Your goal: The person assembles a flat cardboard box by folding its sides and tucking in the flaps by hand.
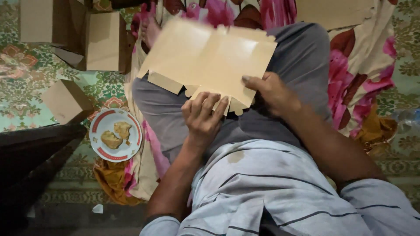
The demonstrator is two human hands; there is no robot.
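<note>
A flat, unfolded tan cardboard box blank (205,59) with cut tabs along its near edge lies over my lap, above grey trousers. My left hand (203,118) grips its near edge from below, fingers curled over the tabs. My right hand (271,94) holds the blank's near right corner, thumb on top. Both hands are on the same sheet.
Folded brown cardboard boxes (103,41) stand at the upper left, and a smaller one (65,100) lies on the patterned green mat. A white plate with a red rim (98,124) holds pieces of fried food beside my left knee. Flowered pink cloth (358,65) lies underneath; a dark object (30,161) is at left.
</note>
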